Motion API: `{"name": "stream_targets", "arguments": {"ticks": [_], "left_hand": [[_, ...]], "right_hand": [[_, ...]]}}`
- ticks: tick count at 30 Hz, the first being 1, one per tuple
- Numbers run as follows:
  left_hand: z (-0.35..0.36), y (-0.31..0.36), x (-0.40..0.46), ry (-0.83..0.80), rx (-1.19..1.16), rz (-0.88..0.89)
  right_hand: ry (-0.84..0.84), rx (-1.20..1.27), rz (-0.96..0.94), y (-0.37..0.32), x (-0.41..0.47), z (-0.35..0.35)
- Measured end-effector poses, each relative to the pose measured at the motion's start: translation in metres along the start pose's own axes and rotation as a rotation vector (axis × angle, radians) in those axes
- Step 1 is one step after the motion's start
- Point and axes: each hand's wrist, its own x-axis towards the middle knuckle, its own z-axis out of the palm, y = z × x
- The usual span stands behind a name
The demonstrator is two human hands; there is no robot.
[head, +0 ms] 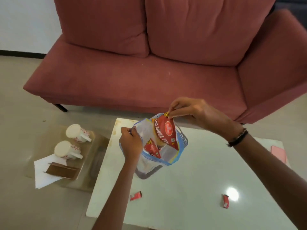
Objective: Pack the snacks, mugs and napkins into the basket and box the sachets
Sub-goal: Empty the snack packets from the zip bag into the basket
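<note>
Right hand (196, 113): fingertip grip pinching top edge of red foil snack packet (166, 131), half inside blue perforated plastic basket (181, 141) on white glossy counter (191, 180). Left hand (131, 143): grip curled on basket's near rim. Second red packet (152, 149) inside. Two red sachets (135, 196) on counter.
</note>
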Motion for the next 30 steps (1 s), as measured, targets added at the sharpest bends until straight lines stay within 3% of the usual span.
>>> {"name": "stream_targets", "arguments": {"ticks": [4,8,17,22,24,26,30], "left_hand": [[-0.014,-0.01,0.03,0.057,-0.008,-0.055],[-0.015,-0.019,0.047,0.054,-0.021,-0.06],[-0.011,-0.032,0.062,0.027,0.094,0.064],[0.005,-0.052,0.076,0.0,0.033,0.084],[0.011,-0.063,0.079,-0.02,0.005,0.08],[0.017,-0.076,0.083,-0.063,-0.028,0.052],[0.021,-0.085,0.085,-0.087,-0.003,0.056]], "right_hand": [[0.084,-0.087,-0.071,0.014,0.024,-0.042],[0.039,-0.169,-0.075,0.052,0.039,-0.04],[-0.328,-0.143,0.135,0.179,0.045,0.12],[-0.54,-0.126,0.178,0.232,0.057,0.188],[-0.617,-0.128,0.307,0.247,0.056,0.206],[-0.616,-0.178,0.478,0.256,0.048,0.219],[-0.474,-0.285,0.48,0.255,0.026,0.242]]}}
